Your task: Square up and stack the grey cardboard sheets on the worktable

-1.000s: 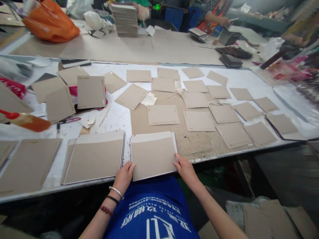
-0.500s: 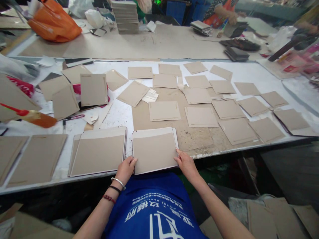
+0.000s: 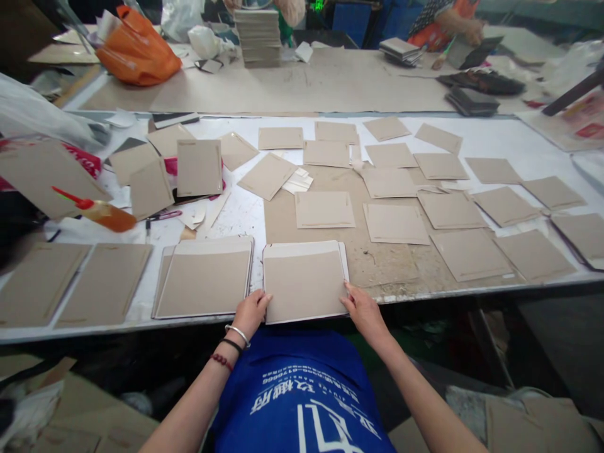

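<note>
A cardboard folder [image 3: 304, 283] with a white-lined upper flap lies at the front edge of the white table [image 3: 236, 217], its lower edge overhanging. My left hand [image 3: 251, 313] grips its lower left side, and my right hand [image 3: 364, 311] holds its lower right edge with the fingertips. A matching folder [image 3: 202, 280] lies just left of my left hand, not touched. Several loose cardboard panels [image 3: 324, 209] lie spread across the table beyond both hands.
A glue bottle with a red nozzle [image 3: 101, 215] lies at the left. A stack of boards [image 3: 257, 38] and an orange bag [image 3: 136, 56] stand on the far table. A co-worker's hand [image 3: 472, 28] works at the far right. Cardboard sheets [image 3: 533, 428] lie below the table at the lower right.
The whole scene has shifted right in the view as my head turned. Both hands stay on the folder, which has not visibly moved on the table.
</note>
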A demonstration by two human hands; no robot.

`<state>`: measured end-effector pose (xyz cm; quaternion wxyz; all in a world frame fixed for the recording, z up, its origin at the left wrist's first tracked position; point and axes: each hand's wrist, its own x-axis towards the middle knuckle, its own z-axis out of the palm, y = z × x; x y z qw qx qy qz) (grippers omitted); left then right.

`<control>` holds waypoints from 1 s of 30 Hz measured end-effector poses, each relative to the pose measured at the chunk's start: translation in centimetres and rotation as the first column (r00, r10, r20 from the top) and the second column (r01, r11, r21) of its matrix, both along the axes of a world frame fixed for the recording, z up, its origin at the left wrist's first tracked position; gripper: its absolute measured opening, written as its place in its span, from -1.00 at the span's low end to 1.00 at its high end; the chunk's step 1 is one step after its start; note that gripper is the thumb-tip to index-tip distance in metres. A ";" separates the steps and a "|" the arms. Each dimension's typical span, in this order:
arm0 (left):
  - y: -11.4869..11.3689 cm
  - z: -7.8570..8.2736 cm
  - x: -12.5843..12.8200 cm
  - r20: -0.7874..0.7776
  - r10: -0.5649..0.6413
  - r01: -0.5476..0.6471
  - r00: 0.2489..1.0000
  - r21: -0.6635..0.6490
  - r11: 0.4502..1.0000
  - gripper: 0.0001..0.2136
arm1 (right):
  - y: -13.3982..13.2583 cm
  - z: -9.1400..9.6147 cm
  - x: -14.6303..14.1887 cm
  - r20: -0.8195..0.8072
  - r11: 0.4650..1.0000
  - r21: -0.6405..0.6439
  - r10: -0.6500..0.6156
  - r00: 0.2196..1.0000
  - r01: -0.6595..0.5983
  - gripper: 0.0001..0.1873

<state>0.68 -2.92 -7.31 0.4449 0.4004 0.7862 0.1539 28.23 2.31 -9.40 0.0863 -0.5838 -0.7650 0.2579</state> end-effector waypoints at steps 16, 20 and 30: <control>-1.0 0.3 1.0 -0.407 -0.110 0.144 0.907 0.054 0.988 -0.78 | -0.1 0.0 0.0 0.013 1.000 0.001 -0.019 1.000 0.019 -0.60; -1.4 -1.0 1.2 -0.609 -0.292 0.525 0.737 0.244 0.816 -0.55 | -0.2 0.3 -0.2 0.033 1.000 -0.020 -0.014 0.999 0.014 -0.59; -0.3 -2.4 0.7 -0.724 -0.564 0.885 0.398 0.143 0.442 -0.27 | -0.2 0.6 -0.4 0.092 0.998 -0.050 -0.029 0.995 0.034 -0.57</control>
